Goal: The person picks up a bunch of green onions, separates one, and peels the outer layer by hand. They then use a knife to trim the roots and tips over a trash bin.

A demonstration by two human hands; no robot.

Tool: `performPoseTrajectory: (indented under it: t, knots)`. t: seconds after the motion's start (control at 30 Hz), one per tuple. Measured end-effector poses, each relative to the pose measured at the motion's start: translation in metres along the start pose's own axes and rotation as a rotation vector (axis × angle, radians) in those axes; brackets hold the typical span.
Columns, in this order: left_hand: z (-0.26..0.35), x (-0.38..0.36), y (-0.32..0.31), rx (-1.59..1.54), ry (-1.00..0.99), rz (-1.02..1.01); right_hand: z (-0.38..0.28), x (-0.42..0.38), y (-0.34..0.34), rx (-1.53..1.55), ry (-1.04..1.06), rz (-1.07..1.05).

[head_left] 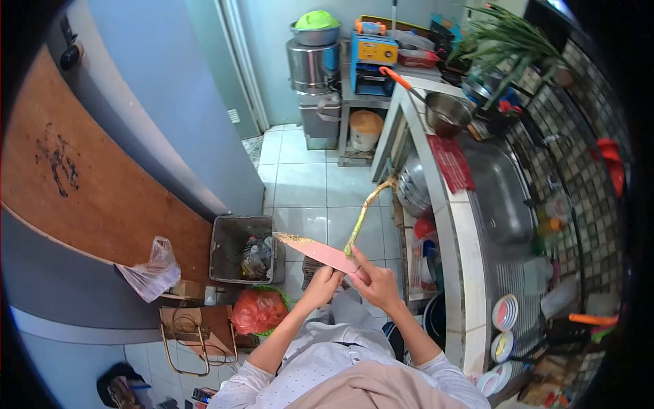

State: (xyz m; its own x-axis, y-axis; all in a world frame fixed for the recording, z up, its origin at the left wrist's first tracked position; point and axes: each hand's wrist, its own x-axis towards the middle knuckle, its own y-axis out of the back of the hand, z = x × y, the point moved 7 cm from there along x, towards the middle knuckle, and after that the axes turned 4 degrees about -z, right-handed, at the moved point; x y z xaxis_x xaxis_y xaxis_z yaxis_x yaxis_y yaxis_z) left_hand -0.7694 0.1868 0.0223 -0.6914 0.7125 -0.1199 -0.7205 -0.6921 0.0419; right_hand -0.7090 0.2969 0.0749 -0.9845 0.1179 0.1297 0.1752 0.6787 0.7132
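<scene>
Right hand, nearer the pale green stalk slanting toward upper right from mid-frame, grips the pink knife pointing upper left; whether the left hand beside the blade grips anything, I cannot tell.

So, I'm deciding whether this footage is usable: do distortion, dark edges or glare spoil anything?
Head view: strong fisheye bending, plain in the curved board and counter; head view: black corners cut off the surroundings; head view: pale sheen on the floor and bright glints in the sink; head view: near the middle, the knife keeps a readable outline.
</scene>
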Motion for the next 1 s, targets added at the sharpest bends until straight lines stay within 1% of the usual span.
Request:
performPoseTrajectory:
  t: [0.07,0.13,0.17,0.23,0.27,0.33,0.47,0.53,0.6,0.67,0.73,0.8,0.93,1.0]
  knots:
    - [-0.004,0.010,0.017,-0.040,0.038,0.052,-0.002,0.025,-0.010,-0.001,0.064,-0.005]
    - [-0.019,0.018,0.027,-0.306,0.174,0.081,-0.005,0.046,-0.013,0.001,0.120,-0.004]
    - [-0.019,0.021,0.034,-0.311,0.177,0.097,-0.006,0.057,-0.014,0.028,0.134,-0.043]
    - [-0.018,0.028,0.042,-0.523,0.183,0.085,-0.008,0.076,-0.017,0.058,0.159,-0.094]
    - [-0.017,0.029,0.047,-0.528,0.186,0.103,-0.006,0.083,-0.020,0.057,0.161,-0.144]
    - [-0.020,0.030,0.059,-0.658,0.259,0.184,-0.006,0.097,-0.025,0.062,0.173,-0.202]
    - [-0.022,0.030,0.080,-0.721,0.238,0.178,-0.015,0.110,-0.042,0.065,0.212,-0.228]
    - [-0.023,0.024,0.091,-0.760,0.239,0.210,-0.022,0.116,-0.048,0.067,0.232,-0.237]
    - [-0.023,0.018,0.100,-0.772,0.235,0.197,-0.036,0.119,-0.051,0.078,0.254,-0.198]
    - [-0.024,0.009,0.110,-0.782,0.236,0.179,-0.046,0.119,-0.061,0.056,0.247,-0.197]
    - [-0.030,0.000,0.119,-0.731,0.306,0.187,-0.054,0.120,-0.070,0.025,0.246,-0.198]
    - [-0.028,-0.007,0.128,-0.761,0.304,0.171,-0.060,0.119,-0.084,0.012,0.218,-0.236]
    - [-0.021,-0.015,0.136,-0.803,0.306,0.128,-0.066,0.121,-0.097,0.020,0.190,-0.217]
    - [-0.028,-0.016,0.138,-0.804,0.317,0.123,-0.067,0.121,-0.101,0.057,0.178,-0.245]
